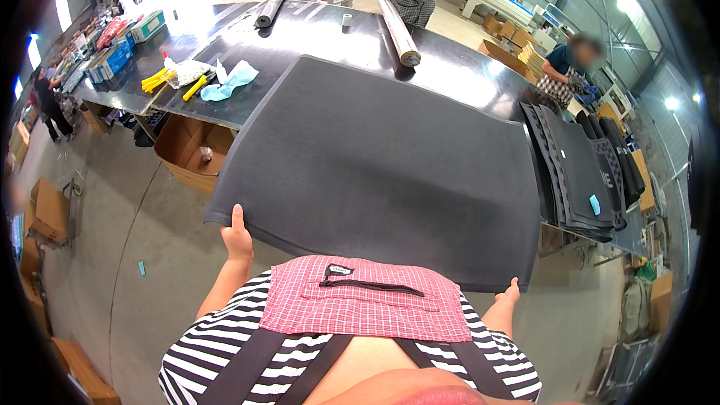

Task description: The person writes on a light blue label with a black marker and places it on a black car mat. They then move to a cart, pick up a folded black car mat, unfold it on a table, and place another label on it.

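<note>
A large dark grey-black mat (375, 157) spreads before me, its far part on the table (465, 75) and its near edge reaching past the table toward my body. At its near left corner my left hand (238, 238) is closed on the edge, thumb up and the other fingers hidden beneath. My right hand (509, 295) grips the near right corner, with only the thumb and part of the hand showing. The mat lies fairly flat, and its near edge sags slightly between my hands.
Several stacked black mats (577, 165) lie to the right. Two rolls, one silvery (399, 34) and one dark (271, 9), rest farther back. Yellow-handled tools (156, 80) and a light blue cloth (231, 81) sit left. Below is an open cardboard box (191, 146). Co-workers stand across and right.
</note>
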